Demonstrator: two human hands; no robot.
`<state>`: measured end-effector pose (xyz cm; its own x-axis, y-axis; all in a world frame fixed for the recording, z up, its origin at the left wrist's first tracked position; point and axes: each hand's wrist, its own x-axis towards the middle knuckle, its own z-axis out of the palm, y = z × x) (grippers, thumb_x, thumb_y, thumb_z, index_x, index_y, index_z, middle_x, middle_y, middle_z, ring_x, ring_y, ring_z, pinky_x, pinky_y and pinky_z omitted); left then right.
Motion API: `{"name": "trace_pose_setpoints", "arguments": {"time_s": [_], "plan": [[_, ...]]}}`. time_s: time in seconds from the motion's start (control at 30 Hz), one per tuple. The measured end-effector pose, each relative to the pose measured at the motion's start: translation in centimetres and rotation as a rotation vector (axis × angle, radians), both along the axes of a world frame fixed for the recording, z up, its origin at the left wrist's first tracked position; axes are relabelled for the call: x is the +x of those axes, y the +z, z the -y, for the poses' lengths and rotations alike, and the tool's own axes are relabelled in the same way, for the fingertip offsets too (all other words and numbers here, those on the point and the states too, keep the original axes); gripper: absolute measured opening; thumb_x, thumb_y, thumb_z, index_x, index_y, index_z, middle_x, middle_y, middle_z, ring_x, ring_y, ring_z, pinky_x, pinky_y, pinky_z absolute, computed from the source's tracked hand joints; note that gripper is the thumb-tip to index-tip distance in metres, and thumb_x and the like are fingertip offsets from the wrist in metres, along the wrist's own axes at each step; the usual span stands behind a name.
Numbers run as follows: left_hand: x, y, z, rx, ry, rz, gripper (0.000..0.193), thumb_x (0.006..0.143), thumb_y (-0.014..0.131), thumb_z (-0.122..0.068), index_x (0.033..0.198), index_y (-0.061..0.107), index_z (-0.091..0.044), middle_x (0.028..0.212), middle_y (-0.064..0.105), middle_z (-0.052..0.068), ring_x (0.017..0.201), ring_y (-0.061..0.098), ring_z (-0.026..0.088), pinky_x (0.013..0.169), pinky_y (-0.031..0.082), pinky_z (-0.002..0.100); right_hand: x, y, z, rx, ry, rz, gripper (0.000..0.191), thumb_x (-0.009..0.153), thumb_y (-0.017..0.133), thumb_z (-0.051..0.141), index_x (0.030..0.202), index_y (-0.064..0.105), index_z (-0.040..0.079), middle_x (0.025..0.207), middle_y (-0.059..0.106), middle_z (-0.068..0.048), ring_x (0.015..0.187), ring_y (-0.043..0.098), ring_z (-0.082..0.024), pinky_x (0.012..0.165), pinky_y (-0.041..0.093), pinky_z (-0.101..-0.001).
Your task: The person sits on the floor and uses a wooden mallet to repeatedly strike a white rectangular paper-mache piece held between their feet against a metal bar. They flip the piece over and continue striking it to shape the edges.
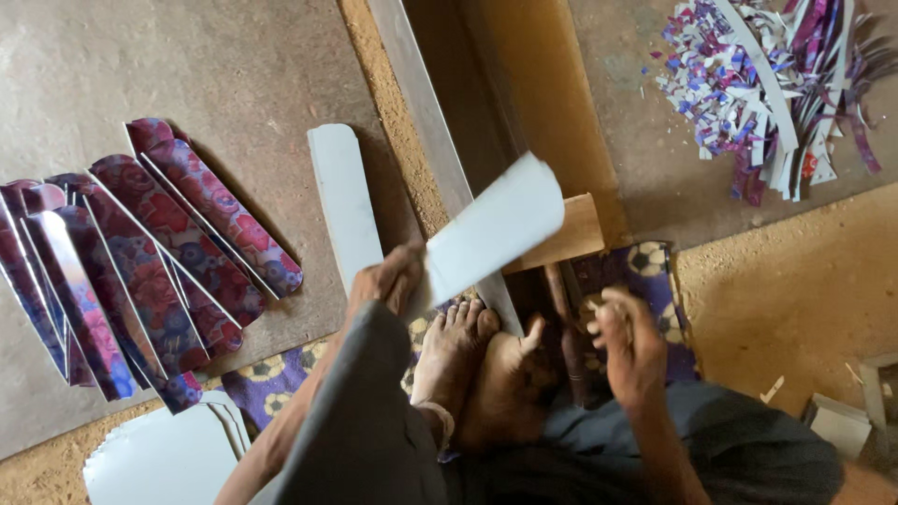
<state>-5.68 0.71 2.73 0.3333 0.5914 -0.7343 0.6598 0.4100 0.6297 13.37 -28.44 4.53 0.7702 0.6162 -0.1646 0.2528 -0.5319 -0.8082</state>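
Down low, left hand grip pinching white card, card angling up-right, right hand grip curled shut, contents unclear

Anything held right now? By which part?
Left hand grips the white card by its lower end. Right hand looks closed on something; cannot tell what.

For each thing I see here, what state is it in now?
Left hand: gripping the white card, which is raised and blurred.
Right hand: closed; what it holds cannot be told.
Floral pieces: lying fanned out, overlapping.
White strip: lying flat, alone.
Scraps: in a loose heap.
White stack: lying flat.
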Motion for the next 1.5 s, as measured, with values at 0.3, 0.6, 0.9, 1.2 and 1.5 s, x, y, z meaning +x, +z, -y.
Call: {"name": "trace_pose_setpoints", "arguments": {"time_s": [0.3, 0.6, 0.9, 1.2, 1.5], "plan": [[-7.7, -0.5, -0.4, 0.555, -0.757, 0.076, 0.034, 0.099, 0.06, -0.023, 0.131, 0.068, -0.018, 0.114, 0.073, 0.008, 0.105, 0.07, 0.025, 0.092, 0.055, 0.038, -1.8, 1.7, -9.8, -0.107, 0.019, -0.404, 0.03, 0.096, 0.064, 0.02, 0.116, 0.073, 0.0, 0.075, 0.07, -0.011, 0.057, 0.066, -0.019, 0.045, 0.056, -0.0333], [-6.4, -1.3, 0.2, 0.893, -0.695, 0.125, 0.044, 0.098, 0.064, -0.027, 0.138, 0.059, -0.011, 0.127, 0.064, 0.014, 0.119, 0.058, 0.034, 0.106, 0.045, 0.048, -2.0, 1.5, -11.7, -0.006, 0.215, -0.016, 0.02, 0.097, 0.067, 0.017, 0.108, 0.074, 0.001, 0.089, 0.076, -0.01, 0.076, 0.073, -0.017, 0.064, 0.058, -0.0298], [2.0, -1.9, 4.8, 0.954, -0.816, 0.406, 0.093, 0.089, 0.071, -0.057, 0.155, 0.032, -0.004, 0.138, 0.055, 0.02, 0.124, 0.052, 0.036, 0.111, 0.034, 0.054, -3.8, 2.4, -13.0, 0.018, 0.252, 0.285, 0.015, 0.097, 0.068, 0.008, 0.109, 0.07, -0.001, 0.1, 0.072, -0.015, 0.09, 0.071, -0.029, 0.078, 0.057, -0.0377], [1.7, -2.6, 4.2, 0.882, -0.717, 0.483, 0.089, 0.087, 0.076, -0.056, 0.153, 0.04, -0.008, 0.126, 0.061, 0.015, 0.115, 0.057, 0.033, 0.105, 0.041, 0.049, -3.1, -0.7, -1.6, -0.105, 0.037, 0.174, 0.042, 0.105, 0.065, 0.026, 0.133, 0.059, -0.004, 0.112, 0.068, -0.02, 0.092, 0.069, -0.026, 0.075, 0.057, -0.0345], [1.7, -2.1, 3.4, 1.011, -0.713, 0.548, 0.093, 0.084, 0.076, -0.059, 0.151, 0.041, -0.005, 0.127, 0.059, 0.017, 0.11, 0.056, 0.034, 0.1, 0.041, 0.049, -3.7, -1.7, 1.8, -0.029, -0.13, -0.809, 0.047, 0.099, 0.052, 0.052, 0.087, 0.056, 0.007, 0.063, 0.05, 0.0, 0.045, 0.044, -0.011, 0.04, 0.039, -0.0295]]}}
